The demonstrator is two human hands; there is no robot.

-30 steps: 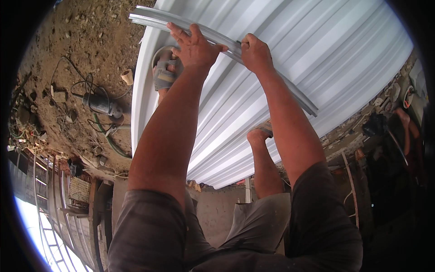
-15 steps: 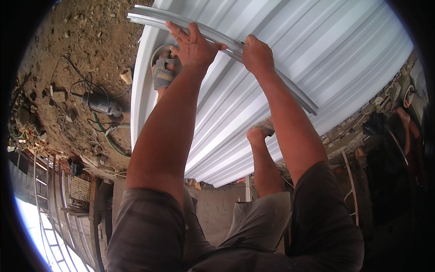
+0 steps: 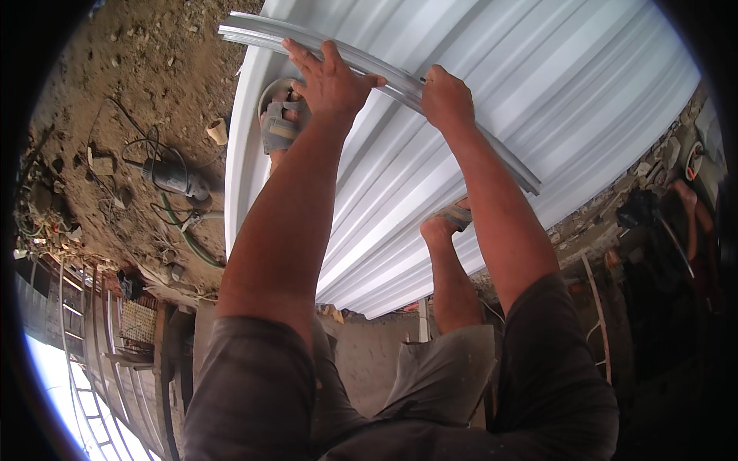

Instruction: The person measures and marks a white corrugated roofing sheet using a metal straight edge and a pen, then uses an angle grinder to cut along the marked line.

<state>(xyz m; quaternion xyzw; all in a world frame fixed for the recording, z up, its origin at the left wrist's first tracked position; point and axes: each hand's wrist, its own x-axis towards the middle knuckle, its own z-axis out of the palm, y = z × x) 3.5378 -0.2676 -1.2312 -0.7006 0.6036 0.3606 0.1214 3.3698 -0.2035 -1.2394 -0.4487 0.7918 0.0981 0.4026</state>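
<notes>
A long grey metal channel (image 3: 400,80) lies slantwise across a white ribbed metal sheet (image 3: 553,84), its left end jutting past the sheet's edge. My left hand (image 3: 334,86) rests on the channel with its fingers spread and the thumb along its near edge. Farther right, my right hand (image 3: 447,98) is closed at the channel. A small dark tip shows at its fingers; the rest of what it grips is hidden. My left foot in a grey sandal (image 3: 278,132) stands on the sheet, and my other sandal (image 3: 457,218) shows beside my right forearm.
On the dirt at left lies a corded power tool (image 3: 175,180), with a green hose (image 3: 196,247) and a pale cup-like piece (image 3: 217,131) nearby. Rubble (image 3: 653,173) borders the sheet at right. A ladder (image 3: 91,399) shows at lower left.
My right hand has slid a little to the right along the channel. My left hand and the channel have hardly moved in view.
</notes>
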